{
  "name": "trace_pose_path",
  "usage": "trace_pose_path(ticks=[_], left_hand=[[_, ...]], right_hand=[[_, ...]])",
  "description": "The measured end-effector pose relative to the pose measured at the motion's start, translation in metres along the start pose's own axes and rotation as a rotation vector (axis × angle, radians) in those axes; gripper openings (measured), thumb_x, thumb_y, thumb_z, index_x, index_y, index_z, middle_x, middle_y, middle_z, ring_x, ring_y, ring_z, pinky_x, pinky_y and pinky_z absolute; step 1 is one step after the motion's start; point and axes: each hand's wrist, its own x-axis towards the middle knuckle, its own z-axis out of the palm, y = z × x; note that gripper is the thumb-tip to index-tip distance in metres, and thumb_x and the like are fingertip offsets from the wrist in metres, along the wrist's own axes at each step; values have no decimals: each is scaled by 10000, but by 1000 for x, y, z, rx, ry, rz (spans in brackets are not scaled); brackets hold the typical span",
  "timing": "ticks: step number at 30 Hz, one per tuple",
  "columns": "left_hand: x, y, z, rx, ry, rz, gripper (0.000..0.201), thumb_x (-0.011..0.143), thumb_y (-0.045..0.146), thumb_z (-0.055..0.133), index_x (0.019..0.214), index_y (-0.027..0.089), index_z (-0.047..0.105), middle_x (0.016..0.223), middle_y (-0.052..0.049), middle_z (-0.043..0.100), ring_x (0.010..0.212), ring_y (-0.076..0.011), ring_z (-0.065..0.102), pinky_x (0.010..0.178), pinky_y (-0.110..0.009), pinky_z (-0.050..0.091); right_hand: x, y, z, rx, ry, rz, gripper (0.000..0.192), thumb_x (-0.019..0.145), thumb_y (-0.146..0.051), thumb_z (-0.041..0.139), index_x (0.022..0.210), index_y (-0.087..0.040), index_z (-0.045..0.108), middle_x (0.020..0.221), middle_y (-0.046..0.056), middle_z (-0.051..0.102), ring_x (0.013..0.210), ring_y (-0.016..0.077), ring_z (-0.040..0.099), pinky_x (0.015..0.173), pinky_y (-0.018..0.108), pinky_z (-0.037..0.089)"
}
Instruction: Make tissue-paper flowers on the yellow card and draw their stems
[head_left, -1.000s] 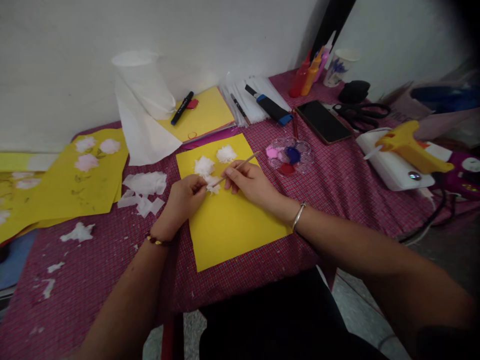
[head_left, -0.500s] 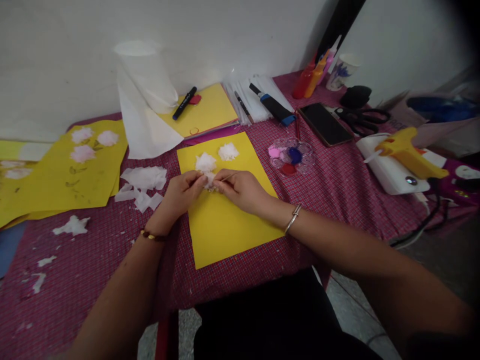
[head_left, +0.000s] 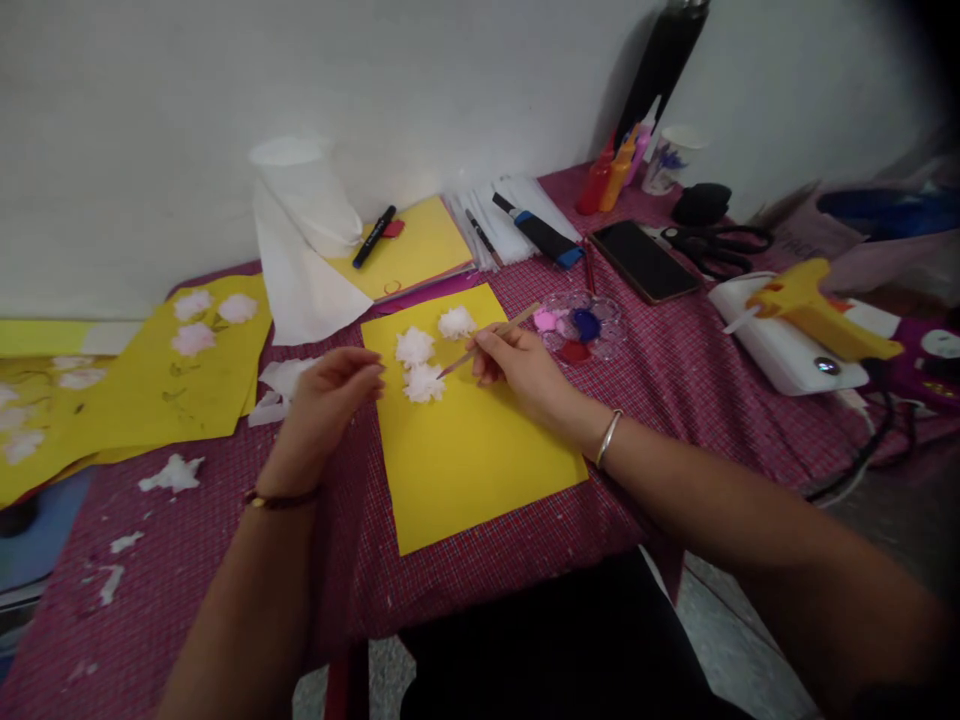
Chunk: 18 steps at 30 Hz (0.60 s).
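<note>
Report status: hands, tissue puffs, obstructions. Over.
Right hand grips thin wooden stick. Left hand open, empty. Three white tissue puffs on yellow paper sheet. Nothing obstructing.

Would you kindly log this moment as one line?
left hand: empty, open | right hand: holds stick | tissue puffs: three on yellow sheet

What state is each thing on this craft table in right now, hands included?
Right hand: closed on a thin brush.
Left hand: open, holding nothing, lifted beside the yellow sheet.
Tissue tufts: three lying on the sheet.
Paint palette: uncovered, paint in wells.
Phone: screen dark.
Scissors: lying flat.
</note>
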Motion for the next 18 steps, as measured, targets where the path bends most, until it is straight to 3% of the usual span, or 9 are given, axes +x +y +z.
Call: trace_pose_path(ticks=[2,4,6,9,12,18], left_hand=[[-4,12,-26,-128,208,33,39,782,243,677,794,207,684,752,26,670,614,-81,562,559,-202,439],[-7,17,-56,-93,302,52,41,791,254,689,766,224,679,732,51,665,628,-78,560,579,-195,448],[-8,16,-82,166,200,17,68,740,276,730,724,223,691,625,48,642,575,-91,540,531,-196,425],[-4,3,-107,574,-161,6,119,688,314,713,634,210,695,552,16,632,515,-116,532,473,-210,387],[0,-10,-108,767,-327,27,120,702,301,642,655,206,698,567,2,639,499,-122,545,469,-216,370],[2,-9,-83,973,-334,-97,266,694,399,636,845,184,680,643,-14,628,561,-160,559,514,-259,362]], right_hand=[[1,2,-1,57,-6,51,212,912,-313,530,775,-172,609,571,-26,574,440,72,487,474,232,391],[2,4,-2,88,-7,74,207,898,-313,546,768,-167,615,568,-24,578,438,72,493,463,231,384],[2,5,-2,95,-4,78,199,876,-326,579,769,-165,626,572,-21,584,452,74,503,462,230,386],[1,7,-1,82,-18,66,205,856,-350,616,763,-169,640,575,-12,587,467,83,504,461,238,386],[-1,7,-1,58,-27,56,201,862,-343,615,759,-174,649,584,4,592,473,92,503,461,247,384],[-3,5,1,11,-27,69,198,859,-344,614,765,-173,647,591,3,590,482,91,506,471,240,392]])
